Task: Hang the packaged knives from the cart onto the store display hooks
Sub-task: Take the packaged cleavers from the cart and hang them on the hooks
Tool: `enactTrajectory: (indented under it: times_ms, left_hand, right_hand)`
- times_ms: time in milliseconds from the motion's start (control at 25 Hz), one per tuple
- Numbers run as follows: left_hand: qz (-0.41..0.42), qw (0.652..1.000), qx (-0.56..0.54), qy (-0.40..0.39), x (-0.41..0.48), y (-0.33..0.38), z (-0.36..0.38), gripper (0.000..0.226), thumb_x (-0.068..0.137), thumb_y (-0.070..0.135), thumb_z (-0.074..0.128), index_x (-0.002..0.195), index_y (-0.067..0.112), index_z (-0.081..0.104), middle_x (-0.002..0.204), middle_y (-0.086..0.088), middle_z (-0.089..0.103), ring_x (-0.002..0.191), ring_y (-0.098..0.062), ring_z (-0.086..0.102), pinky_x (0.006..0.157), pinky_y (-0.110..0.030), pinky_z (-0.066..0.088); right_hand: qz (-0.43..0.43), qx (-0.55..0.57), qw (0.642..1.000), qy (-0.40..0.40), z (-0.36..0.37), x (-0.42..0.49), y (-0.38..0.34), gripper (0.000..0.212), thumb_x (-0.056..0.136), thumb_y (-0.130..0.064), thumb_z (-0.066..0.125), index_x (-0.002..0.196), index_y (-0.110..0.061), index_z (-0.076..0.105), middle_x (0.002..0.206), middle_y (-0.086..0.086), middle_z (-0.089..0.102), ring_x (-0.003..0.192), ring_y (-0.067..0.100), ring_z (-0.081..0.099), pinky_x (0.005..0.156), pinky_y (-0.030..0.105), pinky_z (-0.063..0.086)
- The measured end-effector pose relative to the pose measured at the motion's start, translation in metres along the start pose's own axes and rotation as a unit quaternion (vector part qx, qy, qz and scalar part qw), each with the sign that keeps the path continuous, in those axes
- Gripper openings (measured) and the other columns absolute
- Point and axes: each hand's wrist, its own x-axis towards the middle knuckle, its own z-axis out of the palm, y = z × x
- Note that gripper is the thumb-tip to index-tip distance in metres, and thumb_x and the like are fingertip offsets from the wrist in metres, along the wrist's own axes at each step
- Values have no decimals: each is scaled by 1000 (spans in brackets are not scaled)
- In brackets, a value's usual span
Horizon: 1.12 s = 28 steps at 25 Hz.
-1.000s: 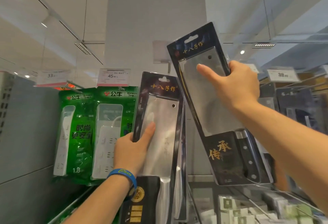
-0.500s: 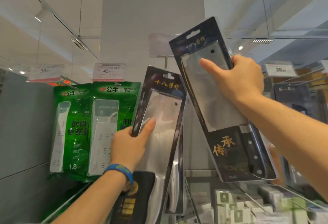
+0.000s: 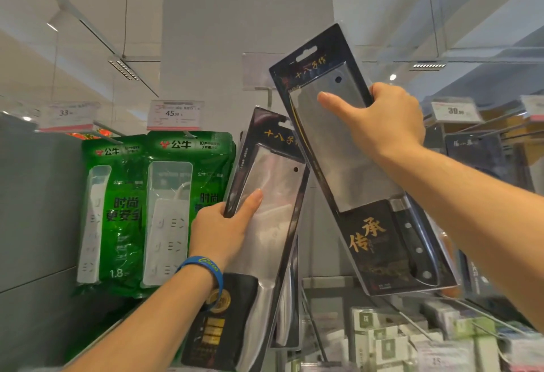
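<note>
The right hand (image 3: 385, 124) holds the upper knife pack (image 3: 347, 171) high in front of the grey wall. The pack is tilted, with its top leaning to the left. The thumb lies flat over the clear front, on the blade, and the other fingers curl round the right edge. The hanging hole at the top of this pack is free, just beside a clear tag holder (image 3: 256, 72). I cannot tell if a hook is behind it.

The left hand (image 3: 219, 230) grips the lower knife pack (image 3: 273, 224) at its left edge. The thumb presses on the plastic over the blade, and the fingers go behind the pack. This pack is nearly upright and leans a little to the right. Its top right corner is covered by the upper knife pack. A blue wristband (image 3: 203, 267) is on the left wrist. Behind the lower knife pack, another knife pack (image 3: 290, 298) shows partly.

To the left hang two green power strip packs (image 3: 117, 209), side by side and touching. Above them is a price tag (image 3: 175, 114) that reads 45. At the far right, dark packs (image 3: 477, 159) hang under another price tag (image 3: 454, 111). Small boxes (image 3: 382, 339) are at the bottom right.
</note>
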Motion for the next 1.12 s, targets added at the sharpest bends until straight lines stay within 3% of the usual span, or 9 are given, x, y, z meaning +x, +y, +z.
enactTrajectory:
  times_ms: [160,240,320,480,560,680,840,920,1120]
  left_hand:
    - [-42,999,-28,15,-7,-9,-6,84,59,91,58,66,7,66,60,-3,68,56,-21,67,54,-37,59]
    - [-89,995,-35,19,-16,-23,-10,76,59,85,60,58,9,60,48,1,63,41,-10,59,39,-20,44]
    - [-103,994,-13,15,-27,-35,-12,66,55,85,57,47,19,57,40,3,53,34,-6,47,36,-15,33]
    - [-43,998,-4,36,-19,-31,-14,59,56,88,55,40,31,54,36,5,45,33,-6,40,38,-19,30]
    - [-6,998,-32,45,-2,-19,-16,66,61,88,57,46,24,61,42,4,55,38,-8,52,37,-26,41]
    - [13,999,-20,37,16,-1,-15,80,61,90,58,63,11,69,60,0,69,60,-21,68,58,-43,59]
    - [-13,1000,-4,9,9,-3,-14,77,59,90,57,51,13,59,50,-1,61,51,-20,62,53,-38,53]
    - [-17,1000,-1,10,3,-6,-14,83,60,88,57,56,5,58,52,-3,63,54,-26,62,54,-41,54]
    - [0,1000,-16,8,12,6,-14,85,60,90,57,61,5,63,62,-5,68,61,-26,67,58,-44,58]
  right_hand:
    - [-3,-4,1000,-4,-2,-3,0,59,67,-95,54,69,-36,48,69,-17,55,63,5,53,51,24,36]
    - [-3,-1,1000,-11,-3,-1,1,58,67,-94,55,71,-36,50,70,-17,56,65,4,53,51,25,38]
    - [-9,-2,1000,-17,-3,-1,0,59,68,-93,55,78,-36,55,72,-18,56,66,5,55,52,25,40]
    - [-8,-4,1000,-6,0,8,-3,63,67,-94,55,79,-32,59,72,-17,59,64,4,55,51,25,37]
    - [-6,0,1000,-3,-1,10,-5,62,68,-93,57,78,-32,59,70,-18,58,64,3,54,50,25,34]
    - [-3,2,1000,-9,-3,8,-5,59,68,-92,58,71,-33,53,68,-17,57,63,5,55,51,25,36]
    - [2,-10,1000,-20,-6,6,-4,60,68,-92,57,76,-33,56,71,-15,60,65,5,57,52,26,40]
    - [3,-15,1000,-21,-7,5,-3,60,67,-94,55,76,-35,55,71,-16,60,65,6,57,54,27,43]
    - [-6,-19,1000,-14,-8,7,-7,60,66,-95,53,74,-36,53,71,-16,59,65,8,57,56,29,47]
